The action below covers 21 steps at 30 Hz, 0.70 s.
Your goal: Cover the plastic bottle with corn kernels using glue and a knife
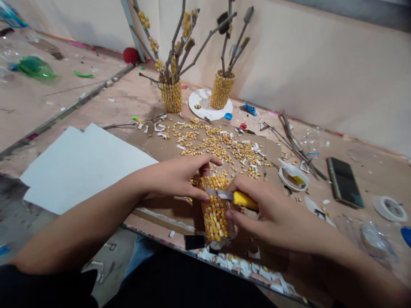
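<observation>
In the head view a cup covered in corn kernels (215, 220) stands at the table's front edge, with some clear plastic showing bare on its right side. My left hand (183, 176) grips it near the top, thumb at the front and fingers behind. A yellow-handled box cutter (243, 199) is closed in my right hand (271, 209), its blade pointing left across the kernels, close to my left thumb. My right thumb rests against the side of the cup. Loose corn kernels (221, 143) lie scattered on a cardboard sheet (146, 143) just beyond.
Two kernel-covered pots, left (171, 97) and right (222, 90), hold branches at the back; the right one stands on a white disc (201, 102). White board (86, 167) lies left. A phone (345, 182), tape roll (389, 208) and twigs (295, 145) lie right.
</observation>
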### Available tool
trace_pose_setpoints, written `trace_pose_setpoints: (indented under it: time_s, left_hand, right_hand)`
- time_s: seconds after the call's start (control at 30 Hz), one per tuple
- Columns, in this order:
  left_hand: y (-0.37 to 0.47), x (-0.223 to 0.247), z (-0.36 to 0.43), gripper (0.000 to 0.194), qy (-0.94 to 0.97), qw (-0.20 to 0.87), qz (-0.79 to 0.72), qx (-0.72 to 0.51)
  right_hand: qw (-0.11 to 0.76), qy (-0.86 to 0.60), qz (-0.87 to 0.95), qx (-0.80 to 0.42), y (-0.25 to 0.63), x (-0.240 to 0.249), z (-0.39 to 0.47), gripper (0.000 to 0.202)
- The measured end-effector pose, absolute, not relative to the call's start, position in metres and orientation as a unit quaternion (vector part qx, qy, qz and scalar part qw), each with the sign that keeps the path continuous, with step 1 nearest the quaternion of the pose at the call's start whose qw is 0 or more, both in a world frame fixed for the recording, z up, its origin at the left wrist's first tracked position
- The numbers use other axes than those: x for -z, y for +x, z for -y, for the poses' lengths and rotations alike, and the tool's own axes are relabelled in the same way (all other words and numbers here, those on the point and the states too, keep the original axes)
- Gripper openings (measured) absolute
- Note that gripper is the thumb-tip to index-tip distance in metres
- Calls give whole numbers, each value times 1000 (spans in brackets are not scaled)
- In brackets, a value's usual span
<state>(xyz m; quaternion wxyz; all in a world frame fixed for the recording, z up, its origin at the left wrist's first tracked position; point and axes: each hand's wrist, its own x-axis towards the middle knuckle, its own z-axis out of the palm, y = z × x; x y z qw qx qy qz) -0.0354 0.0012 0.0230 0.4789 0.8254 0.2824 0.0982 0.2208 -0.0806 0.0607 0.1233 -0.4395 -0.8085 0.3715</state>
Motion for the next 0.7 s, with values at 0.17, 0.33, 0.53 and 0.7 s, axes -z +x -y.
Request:
trace_pose_setpoints:
  time_s: [0.17, 0.33, 0.53, 0.7]
  left_hand:
    - [-43, -27, -12, 38, 805, 431, -346, -215]
    - [-53, -35, -20, 32, 789, 355, -428, -261]
    - [-62, -46, -16, 22, 889, 269, -369, -38]
    - [-60, -42, -12, 14, 888, 294, -346, 69]
  right_hand:
    - [234, -494, 756, -360, 237, -58, 65, 10]
    - [255, -525, 749, -314, 248, -50, 54, 16]
    - [251, -524, 769, -268, 253, -50, 54, 19]
    - [253, -537, 779, -205, 262, -61, 57, 21]
